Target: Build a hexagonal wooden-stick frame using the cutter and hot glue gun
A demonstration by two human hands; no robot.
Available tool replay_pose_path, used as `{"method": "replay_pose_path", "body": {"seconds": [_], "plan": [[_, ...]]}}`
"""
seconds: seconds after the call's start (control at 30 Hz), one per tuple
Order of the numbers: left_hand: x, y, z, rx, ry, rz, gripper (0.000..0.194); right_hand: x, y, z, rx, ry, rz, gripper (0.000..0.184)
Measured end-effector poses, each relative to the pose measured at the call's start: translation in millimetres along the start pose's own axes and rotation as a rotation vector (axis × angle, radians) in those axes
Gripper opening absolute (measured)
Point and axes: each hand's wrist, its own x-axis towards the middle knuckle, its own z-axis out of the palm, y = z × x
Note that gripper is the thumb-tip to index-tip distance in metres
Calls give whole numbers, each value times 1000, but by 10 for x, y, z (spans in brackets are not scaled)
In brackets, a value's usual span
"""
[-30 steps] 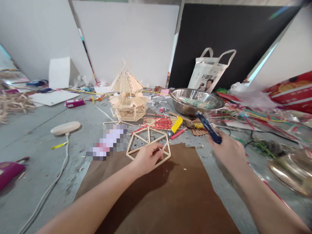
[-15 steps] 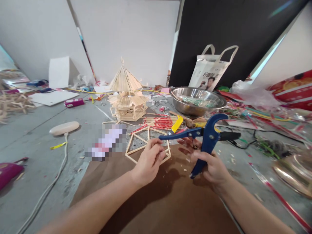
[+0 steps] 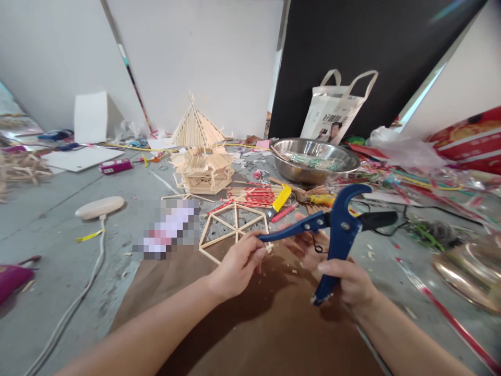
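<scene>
My right hand (image 3: 354, 284) holds a blue pipe cutter (image 3: 340, 240) by one handle, its thumb across it and its other fingers spread behind. The cutter's dark blade (image 3: 379, 220) stands apart from the hooked jaw. The other handle reaches left to the fingertips of my left hand (image 3: 238, 263). Those fingers are pinched together, and what lies between them is hidden. Just beyond the left hand lies a hexagonal frame of thin wooden sticks (image 3: 236, 228) with spokes, partly over brown paper (image 3: 242, 334). The left hand covers its near corner.
A stick-built pavilion model (image 3: 203, 175) stands behind the frame. Red-marked sticks (image 3: 254, 197), a yellow-handled knife (image 3: 282, 197) and a steel bowl (image 3: 313, 169) are right of it. A white glue gun (image 3: 99, 207) with a cord lies left. Scraps litter the right side.
The pipe cutter and my right hand have shifted slightly right and down, and the cutter's blade sits lower and farther right. My left hand stays pinched by the frame. The view has shifted a little.
</scene>
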Motion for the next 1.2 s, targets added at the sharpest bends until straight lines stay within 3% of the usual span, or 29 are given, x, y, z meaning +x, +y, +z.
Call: {"method": "replay_pose_path", "body": {"seconds": [0.13, 0.23, 0.33, 0.47, 0.63, 0.87, 1.2], "plan": [[-26, 11, 43, -95, -118, -31, 21, 7, 38, -24, 307, -129, -2, 37], [-21, -6, 33, -67, -64, -42, 21, -4, 51, -34, 279, -106, -42, 34], [-5, -30, -6, 73, 64, -22, 22, -10, 55, -48, 48, -41, -89, 28], [0, -38, -42, 129, 119, -30, 23, -4, 60, -61, -527, 78, -198, 31], [-14, -23, -39, 87, 89, 30, 23, 19, 60, -9, -974, -62, -308, 44], [-26, -29, -45, 43, 53, 146, 20, 32, 99, 30, -1108, -81, -280, 42], [-27, -18, -34, -9, 29, 136, 19, 22, 129, 43, -1140, -84, -277, 40]]}}
